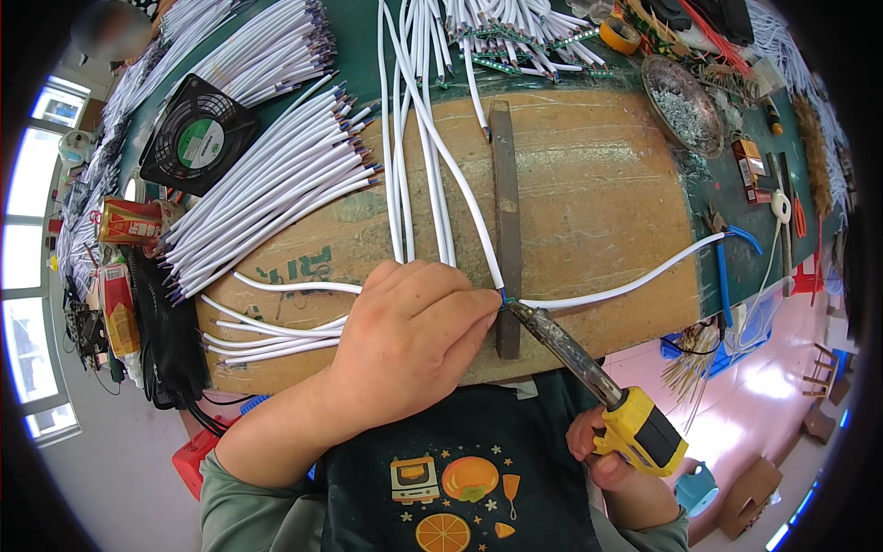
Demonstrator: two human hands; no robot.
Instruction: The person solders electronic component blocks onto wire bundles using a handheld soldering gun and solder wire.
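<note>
Your left hand [405,336] pinches the thin, floppy white cable [457,184] near its stripped tip over the wooden strip [505,221]; right hand [612,460] clamps the soldering iron [589,377] by its yellow handle.

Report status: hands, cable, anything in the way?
Left hand pinches white cable end. Right hand holds soldering iron, tip at the joint. Nothing blocks.

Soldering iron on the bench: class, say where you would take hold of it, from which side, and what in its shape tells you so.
Grip the soldering iron by its yellow handle, coming from the near right, as the right hand does. The bare metal barrel slants up-left to the wire joint beside the left hand, so fingers belong only on the insulated end.
</note>
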